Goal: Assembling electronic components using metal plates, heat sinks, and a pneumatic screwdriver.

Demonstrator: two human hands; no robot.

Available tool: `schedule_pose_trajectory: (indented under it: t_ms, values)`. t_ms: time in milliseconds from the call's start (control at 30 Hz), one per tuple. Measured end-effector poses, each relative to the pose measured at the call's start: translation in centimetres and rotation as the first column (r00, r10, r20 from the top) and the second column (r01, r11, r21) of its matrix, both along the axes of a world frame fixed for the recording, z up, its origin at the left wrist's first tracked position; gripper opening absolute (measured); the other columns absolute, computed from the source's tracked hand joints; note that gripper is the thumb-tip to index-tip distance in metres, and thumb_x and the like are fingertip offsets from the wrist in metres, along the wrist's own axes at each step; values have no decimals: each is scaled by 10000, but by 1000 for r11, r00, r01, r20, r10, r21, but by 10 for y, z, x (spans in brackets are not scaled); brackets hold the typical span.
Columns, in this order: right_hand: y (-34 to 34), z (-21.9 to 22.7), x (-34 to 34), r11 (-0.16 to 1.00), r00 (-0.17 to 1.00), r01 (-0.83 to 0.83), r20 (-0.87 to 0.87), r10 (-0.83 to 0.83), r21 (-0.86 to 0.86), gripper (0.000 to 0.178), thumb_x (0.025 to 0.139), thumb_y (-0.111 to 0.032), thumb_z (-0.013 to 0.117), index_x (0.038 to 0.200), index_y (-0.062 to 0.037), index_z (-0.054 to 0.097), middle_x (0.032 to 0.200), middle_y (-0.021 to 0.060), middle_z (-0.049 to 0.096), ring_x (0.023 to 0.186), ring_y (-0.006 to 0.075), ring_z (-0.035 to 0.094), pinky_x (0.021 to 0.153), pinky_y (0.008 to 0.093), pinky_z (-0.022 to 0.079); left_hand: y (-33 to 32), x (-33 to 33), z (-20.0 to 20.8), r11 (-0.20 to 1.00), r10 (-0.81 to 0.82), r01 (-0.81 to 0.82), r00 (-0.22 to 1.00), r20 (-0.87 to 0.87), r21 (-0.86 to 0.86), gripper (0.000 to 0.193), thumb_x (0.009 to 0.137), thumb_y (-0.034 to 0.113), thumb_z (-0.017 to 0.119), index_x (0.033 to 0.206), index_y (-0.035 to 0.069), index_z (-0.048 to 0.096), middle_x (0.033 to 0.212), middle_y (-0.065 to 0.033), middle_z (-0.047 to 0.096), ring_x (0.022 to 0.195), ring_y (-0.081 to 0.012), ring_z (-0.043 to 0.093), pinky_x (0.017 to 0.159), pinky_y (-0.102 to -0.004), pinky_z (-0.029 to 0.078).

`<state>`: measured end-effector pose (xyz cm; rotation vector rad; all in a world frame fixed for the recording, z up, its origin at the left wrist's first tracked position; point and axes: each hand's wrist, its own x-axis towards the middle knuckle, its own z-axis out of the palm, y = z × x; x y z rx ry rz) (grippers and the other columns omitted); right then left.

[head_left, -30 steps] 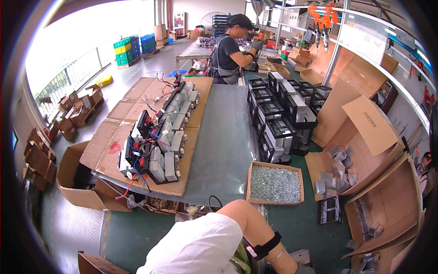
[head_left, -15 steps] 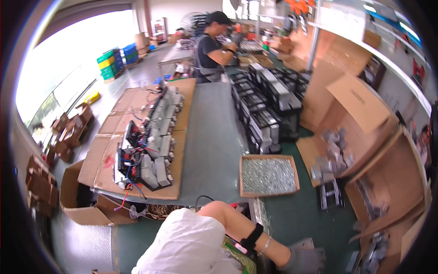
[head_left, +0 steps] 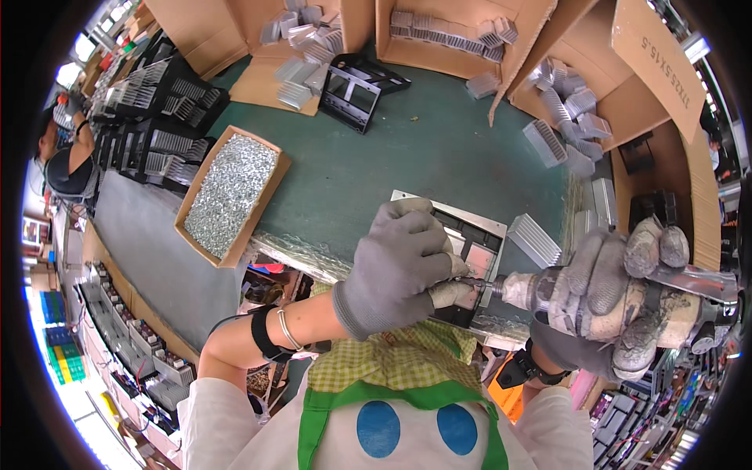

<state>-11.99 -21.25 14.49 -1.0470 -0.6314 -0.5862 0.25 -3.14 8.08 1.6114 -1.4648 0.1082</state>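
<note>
My left hand [head_left: 403,266], in a grey glove, is closed over a black plastic frame [head_left: 492,227] on the near edge of the green-topped table. Its fingertips pinch close to the tip of a driver bit; whatever lies between them is too small to make out. In my right hand [head_left: 607,301], also gloved, a power screwdriver [head_left: 540,288] is held sideways, its bit pointing left at the frame. Pale metal plates show inside the frame, partly hidden by my left hand. A finned aluminium heat sink [head_left: 535,240] lies just right of the frame.
Left of my hands sits a cardboard tray [head_left: 268,176] of small shiny metal pieces. Beyond stand another black frame [head_left: 350,94] and open cartons [head_left: 446,78] of heat sinks. Stacked black frames [head_left: 168,141] are at the left, with a co-worker [head_left: 70,157] farther off.
My view has swung right and down onto the table. The left hand, earlier at the lower right edge, is now on the frame; my right hand with the screwdriver has come into view.
</note>
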Motion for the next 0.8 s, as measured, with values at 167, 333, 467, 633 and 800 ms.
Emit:
schedule_pose_trajectory:
  t_ms: [167, 333, 467, 633, 800]
  values:
    - [20, 9, -21, 933, 968, 131, -246, -47, 335, 384, 909, -320, 543, 1199, -68, 540, 1037, 230, 607, 734, 392, 604, 700, 623, 537, 2, -5, 4, 999, -32, 32, 999, 17, 39, 221, 648, 255, 802, 810, 143, 702, 723, 7, 594, 768, -201, 583, 891, -434, 421]
    - [12, -16, -16, 974, 979, 70, -204, -26, 214, 525, 842, -128, 668, 1311, -96, 434, 1186, 169, 534, 836, 290, 591, 753, 590, 560, 4, -1, 10, 985, -108, 95, 990, 86, 147, 352, 620, 293, 816, 900, 111, 704, 839, -31, 624, 875, -239, 598, 928, -461, 410]
    - [-7, -9, -23, 992, 911, 114, -394, -123, -46, 662, 806, -35, 718, 1365, -77, 366, 1221, 163, 504, 891, 289, 582, 763, 560, 573, 8, 11, 17, 927, -110, 44, 981, 158, 372, 868, 490, 466, 851, 1228, 97, 579, 1292, -181, 469, 1238, -421, 429, 1014, -535, 347]
    - [14, -50, -13, 937, 866, 340, -415, -279, 80, 613, 840, -54, 682, 1360, -59, 357, 1182, 170, 506, 812, 275, 578, 699, 534, 578, 6, 14, 11, 816, -206, 53, 957, 204, 576, 1010, 457, 581, 831, 1303, 120, 527, 1415, -226, 356, 1335, -441, 300, 1077, -564, 261]
    - [22, -25, -10, 959, 919, 220, -367, -142, 181, 613, 872, -87, 637, 1399, -63, 325, 1196, 151, 492, 888, 268, 559, 781, 583, 569, 6, 19, 1, 850, -226, 102, 957, 183, 516, 950, 490, 618, 799, 1257, 116, 552, 1398, -233, 372, 1324, -444, 310, 1073, -569, 258]
